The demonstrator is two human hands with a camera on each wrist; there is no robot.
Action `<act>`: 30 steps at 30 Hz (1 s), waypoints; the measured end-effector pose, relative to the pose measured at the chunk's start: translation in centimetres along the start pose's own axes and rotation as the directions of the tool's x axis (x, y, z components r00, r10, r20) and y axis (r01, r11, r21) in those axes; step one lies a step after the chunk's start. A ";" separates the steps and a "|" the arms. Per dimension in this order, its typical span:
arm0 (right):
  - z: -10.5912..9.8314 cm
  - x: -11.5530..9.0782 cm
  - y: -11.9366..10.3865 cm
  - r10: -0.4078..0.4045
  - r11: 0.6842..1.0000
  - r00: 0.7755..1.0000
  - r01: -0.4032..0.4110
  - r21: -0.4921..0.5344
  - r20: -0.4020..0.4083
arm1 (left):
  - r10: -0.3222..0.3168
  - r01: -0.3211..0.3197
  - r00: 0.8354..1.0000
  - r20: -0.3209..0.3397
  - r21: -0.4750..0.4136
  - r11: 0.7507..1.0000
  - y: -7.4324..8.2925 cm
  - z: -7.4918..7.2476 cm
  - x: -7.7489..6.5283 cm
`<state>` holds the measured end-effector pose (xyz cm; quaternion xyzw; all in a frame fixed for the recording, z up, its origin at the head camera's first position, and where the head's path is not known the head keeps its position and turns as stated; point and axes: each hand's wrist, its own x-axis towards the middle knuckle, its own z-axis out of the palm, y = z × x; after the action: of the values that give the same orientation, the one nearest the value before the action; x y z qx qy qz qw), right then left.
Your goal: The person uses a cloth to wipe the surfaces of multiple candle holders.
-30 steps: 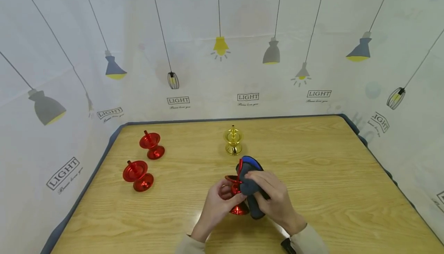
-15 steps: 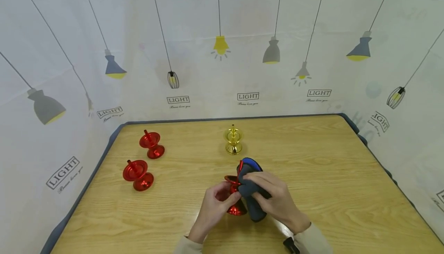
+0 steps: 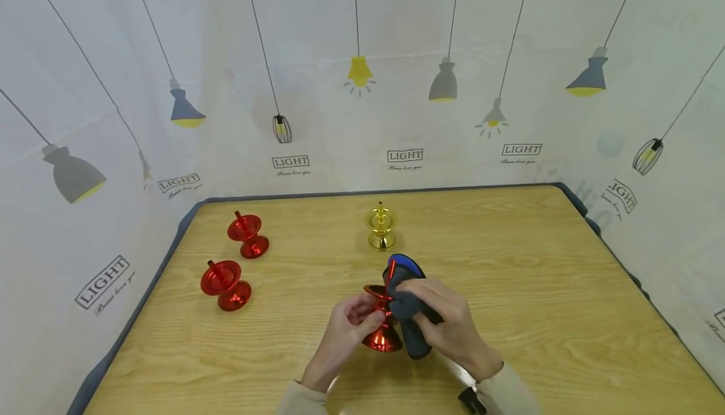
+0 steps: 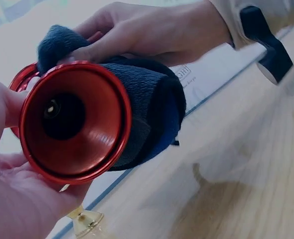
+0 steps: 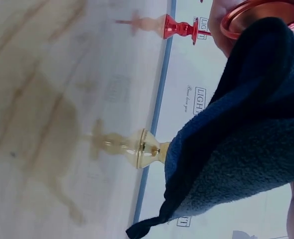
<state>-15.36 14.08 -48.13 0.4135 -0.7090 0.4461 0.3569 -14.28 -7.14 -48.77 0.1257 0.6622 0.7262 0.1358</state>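
Near the front middle of the table, my left hand (image 3: 347,334) grips a shiny red candle holder (image 3: 383,339) by its stem, thumb in front. A thin red spike rises from its upper dish. My right hand (image 3: 453,324) pinches a folded dark grey-blue cloth (image 3: 416,341), pressed against the right side of the dish. In the left wrist view the hollow underside of the red base (image 4: 99,134) faces the camera, with the cloth (image 4: 147,94) behind it. Cloth covers most of the right wrist view, hiding part of the fingers.
Two more red candle holders, one at the back (image 3: 253,247) and one nearer (image 3: 234,296), stand on the left of the wooden table (image 3: 544,289). A gold one (image 3: 382,240) stands beyond the hands. A lamp-printed white curtain (image 3: 317,37) surrounds the table.
The red candle holder and my left hand have shifted slightly left, and more of its base shows. The cloth stays against the dish, with small movements of my right hand.
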 end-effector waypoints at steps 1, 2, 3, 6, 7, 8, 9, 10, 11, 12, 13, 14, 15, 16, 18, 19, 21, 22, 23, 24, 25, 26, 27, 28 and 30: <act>0.0 0.0 0.0 -0.003 1.000 1.000 0.003 0.004 -0.005 | -0.002 0.003 1.000 0.013 -0.011 1.000 -0.1 -0.1 0.0; 0.1 -0.1 0.1 -0.005 1.000 1.000 0.005 0.008 -0.010 | -0.004 0.005 1.000 0.026 -0.018 1.000 -0.2 -0.2 0.1; 0.2 -0.1 0.1 -0.008 1.000 1.000 0.009 0.011 -0.016 | -0.003 0.004 0.999 0.045 -0.033 0.999 -0.3 -0.4 0.1; 0.4 -0.1 0.2 -0.029 1.000 0.999 0.030 0.009 -0.044 | -0.006 0.012 0.997 0.082 -0.083 0.997 -0.6 -0.5 0.2; 0.5 0.0 0.2 -0.038 0.999 0.998 0.038 -0.003 -0.054 | -0.005 0.014 0.996 0.089 -0.095 0.995 -0.6 -0.4 0.2; 0.5 0.1 0.2 -0.049 0.999 0.997 0.047 -0.020 -0.065 | -0.005 0.014 0.996 0.091 -0.098 0.995 -0.5 -0.4 0.2; 0.6 0.1 0.2 -0.064 0.997 0.995 0.061 -0.041 -0.076 | -0.007 0.016 0.996 0.088 -0.098 0.995 -0.5 -0.2 0.2; 0.6 0.2 0.2 -0.078 0.995 0.993 0.072 -0.069 -0.083 | -0.015 0.022 0.997 0.073 -0.088 0.996 -0.4 -0.1 0.2; 0.7 0.3 0.2 -0.095 0.991 0.992 0.086 -0.101 -0.087 | -0.022 0.025 0.998 0.055 -0.065 0.998 -0.3 0.1 0.3; 0.7 0.4 0.1 -0.108 0.987 0.990 0.096 -0.129 -0.089 | -0.028 0.029 0.999 0.038 -0.044 0.999 -0.1 0.3 0.3; 0.7 0.5 0.1 -0.120 0.982 0.989 0.106 -0.157 -0.088 | -0.030 0.030 0.999 0.019 -0.027 0.999 0.0 0.4 0.3; 0.7 0.5 0.0 -0.134 0.976 0.987 0.116 -0.182 -0.087 | -0.038 0.038 0.999 -0.004 -0.007 0.999 0.1 0.6 0.3; 0.7 0.6 0.0 -0.146 0.971 0.986 0.126 -0.203 -0.085 | -0.045 0.045 0.999 -0.030 0.006 0.999 0.2 0.8 0.3; 0.7 0.7 -0.1 -0.154 0.966 0.985 0.133 -0.220 -0.081 | -0.049 0.050 0.997 -0.056 0.017 0.999 0.3 0.9 0.3; 0.8 0.8 -0.1 -0.168 0.960 0.982 0.144 -0.240 -0.083 | -0.041 0.044 0.995 -0.095 0.031 0.999 0.5 1.3 0.1; 0.8 0.8 -0.1 -0.174 0.958 0.981 0.149 -0.246 -0.084 | -0.036 0.040 0.993 -0.115 0.039 0.998 0.5 1.4 0.0; 0.9 0.8 -0.2 -0.182 0.956 0.980 0.157 -0.249 -0.082 | -0.015 0.026 0.988 -0.154 0.066 0.997 0.7 1.6 -0.2; 0.9 0.9 -0.2 -0.186 0.955 0.979 0.161 -0.249 -0.081 | -0.005 0.020 0.985 -0.171 0.084 0.996 0.7 1.8 -0.3; 0.9 0.9 -0.2 -0.190 0.955 0.979 0.165 -0.247 -0.080 | 0.003 0.017 0.982 -0.187 0.103 0.995 0.8 1.8 -0.3; 0.9 0.8 -0.3 -0.190 0.955 0.979 0.166 -0.244 -0.077 | 0.008 0.016 0.979 -0.202 0.116 0.993 0.7 1.9 -0.4; 0.9 0.8 -0.3 -0.189 0.957 0.979 0.167 -0.239 -0.074 | 0.014 0.016 0.976 -0.216 0.135 0.991 0.7 1.9 -0.4; 0.9 0.8 -0.3 -0.188 0.958 0.980 0.167 -0.234 -0.072 | 0.019 0.015 0.974 -0.225 0.148 0.989 0.7 1.9 -0.4; 0.9 0.7 -0.3 -0.186 0.960 0.980 0.167 -0.225 -0.069 | 0.020 0.016 0.973 -0.229 0.154 0.988 0.6 1.8 -0.4; 1.0 0.7 -0.3 -0.184 0.962 0.981 0.166 -0.217 -0.066 | 0.024 0.013 0.973 -0.230 0.158 0.987 0.6 1.8 -0.4; 1.0 0.6 -0.3 -0.179 0.966 0.982 0.164 -0.202 -0.060 | 0.021 0.011 0.977 -0.211 0.148 0.989 0.4 1.5 -0.4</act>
<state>-15.49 12.91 -47.87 0.4184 -0.6968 0.3571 0.4604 -13.40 -5.89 -48.23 0.0591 0.7248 0.6844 0.0530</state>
